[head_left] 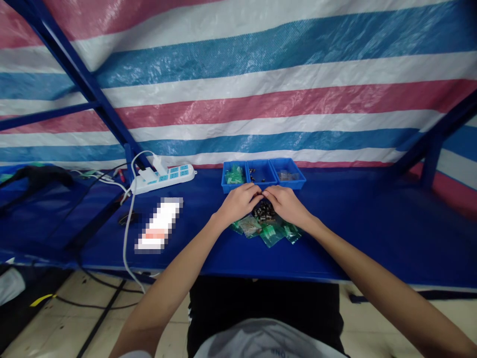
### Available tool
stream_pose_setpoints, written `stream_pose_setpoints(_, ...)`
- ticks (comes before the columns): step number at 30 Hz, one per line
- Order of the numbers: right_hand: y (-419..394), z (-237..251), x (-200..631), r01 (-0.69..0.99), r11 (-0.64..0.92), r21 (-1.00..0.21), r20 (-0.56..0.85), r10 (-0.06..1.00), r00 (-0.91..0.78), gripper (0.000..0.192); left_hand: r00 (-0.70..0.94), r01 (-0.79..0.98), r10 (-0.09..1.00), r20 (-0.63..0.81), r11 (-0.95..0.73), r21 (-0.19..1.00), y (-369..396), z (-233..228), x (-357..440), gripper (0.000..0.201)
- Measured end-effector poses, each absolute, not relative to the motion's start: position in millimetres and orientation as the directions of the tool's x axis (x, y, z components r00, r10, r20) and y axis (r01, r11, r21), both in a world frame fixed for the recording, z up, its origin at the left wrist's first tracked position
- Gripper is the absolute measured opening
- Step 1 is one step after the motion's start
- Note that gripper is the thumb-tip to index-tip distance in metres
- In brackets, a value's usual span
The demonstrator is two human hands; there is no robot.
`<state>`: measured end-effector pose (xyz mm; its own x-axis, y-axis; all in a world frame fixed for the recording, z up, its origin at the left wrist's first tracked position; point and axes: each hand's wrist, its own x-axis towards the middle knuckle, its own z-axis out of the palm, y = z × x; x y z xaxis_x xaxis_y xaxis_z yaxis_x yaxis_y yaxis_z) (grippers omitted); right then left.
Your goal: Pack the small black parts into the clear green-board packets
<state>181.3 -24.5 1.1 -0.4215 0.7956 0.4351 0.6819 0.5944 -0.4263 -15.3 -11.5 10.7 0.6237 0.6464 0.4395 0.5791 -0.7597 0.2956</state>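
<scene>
Both hands meet over a small heap of dark metal parts (264, 211) on the blue table (372, 233).

Head view: left hand (238, 203) and right hand (286, 204) curl fingertips together at the heap; whether either pinches a piece, I cannot tell. Best to pick singly, keeping the green bags (270, 231) flat. Blue bins (263, 174) sit just behind, a power strip (164, 177) left, striped tarp (261, 74) beyond.

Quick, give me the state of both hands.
Left hand: fingers curled at the pile of small dark parts; grip cannot be told.
Right hand: the same.
</scene>
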Motion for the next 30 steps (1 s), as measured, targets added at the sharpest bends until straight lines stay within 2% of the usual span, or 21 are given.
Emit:
stream_pose_setpoints(4, -24.4, 0.7, 181.6, 0.686, 0.572, -0.45, 0.412, 0.814, -0.409, 0.03, 0.603, 0.597, 0.647, 0.467, -0.754, 0.274, -9.5, 7.8, -15.8, 0.021)
stream_pose_setpoints(10, -24.7, 3.2, 181.7, 0.648, 0.583, -0.49, 0.42, 0.809, -0.41, 0.032, 0.56, 0.559, 0.657, 0.505, -0.749, 0.355, -11.0, 8.3, -13.3, 0.019)
stream_pose_setpoints(15, -26.4, 6.8, 181.3, 0.596, 0.572, -0.563, 0.45, 0.818, -0.359, 0.018, 0.538, 0.582, 0.68, 0.498, -0.727, 0.364, -13.8, 11.4, -11.8, 0.027)
stream_pose_setpoints(21, -28.6, 6.8, 179.3, 0.621, 0.593, -0.512, 0.465, 0.799, -0.381, 0.018, 0.524, 0.618, 0.69, 0.498, -0.711, 0.334, -14.6, 10.7, -11.0, 0.035)
stream_pose_setpoints(26, -29.0, 5.3, 178.7, 0.619, 0.582, -0.528, 0.466, 0.808, -0.362, 0.022, 0.476, 0.579, 0.727, 0.495, -0.683, 0.446, -15.1, 13.8, -10.4, 0.041)
stream_pose_setpoints(30, -29.0, 6.3, 179.3, 0.622, 0.573, -0.534, 0.475, 0.812, -0.34, 0.025, 0.524, 0.495, 0.697, 0.49, -0.717, 0.491, -16.7, 17.8, -10.9, 0.042)
